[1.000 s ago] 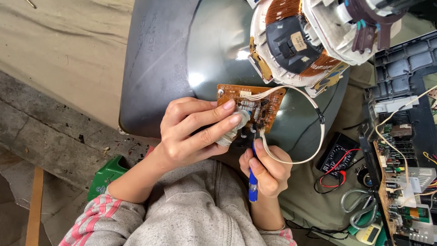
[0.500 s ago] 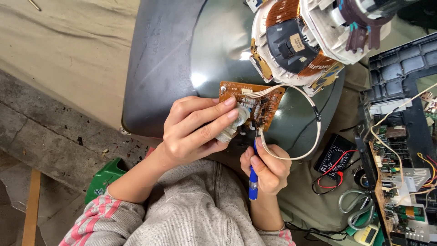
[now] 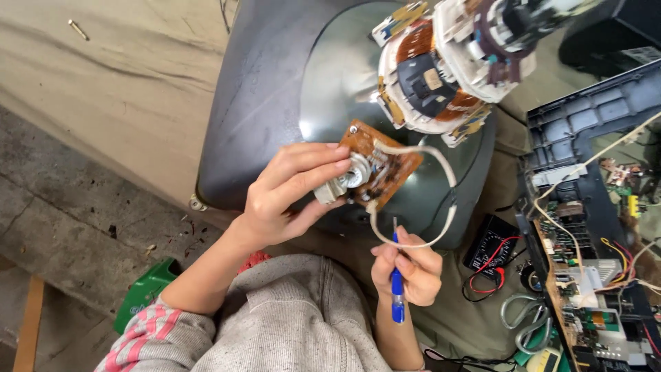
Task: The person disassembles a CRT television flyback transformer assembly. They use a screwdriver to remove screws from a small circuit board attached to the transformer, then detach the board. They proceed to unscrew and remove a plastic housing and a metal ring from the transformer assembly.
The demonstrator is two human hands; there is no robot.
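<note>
Head view showed two bare hands working just above a big grey picture tube [image 3: 275,103] that lay under them. The left hand [image 3: 289,196] was closed on a small brown circuit board [image 3: 382,165], with the fingers curled over the top of it and the thumb pressing from below. A round white socket [image 3: 348,179] sat on the board, right under the fingertips. The right hand [image 3: 406,265] sat just below and to the right of the left hand, wrapped tight around a blue-handled screwdriver [image 3: 396,289]. Its thin metal tip pointed up at the bottom edge of the board. A pale wire [image 3: 444,200] looped from the board down around the right hand. Up past both hands was a big round coil part [image 3: 441,69] with copper windings. To the right of the right hand lay a black meter [image 3: 492,248] with red leads, and farther right an open frame full of boards [image 3: 592,275]. To do this well, I think the left hand needed to hold the board very still, and the right hand needed to bring the tip in slowly, keeping clear of the looped wire. The back of the board was hidden by the left hand's fingers. It was too small to tell just what spot the tip touched. The frame was cut off at the picture's edge.
</note>
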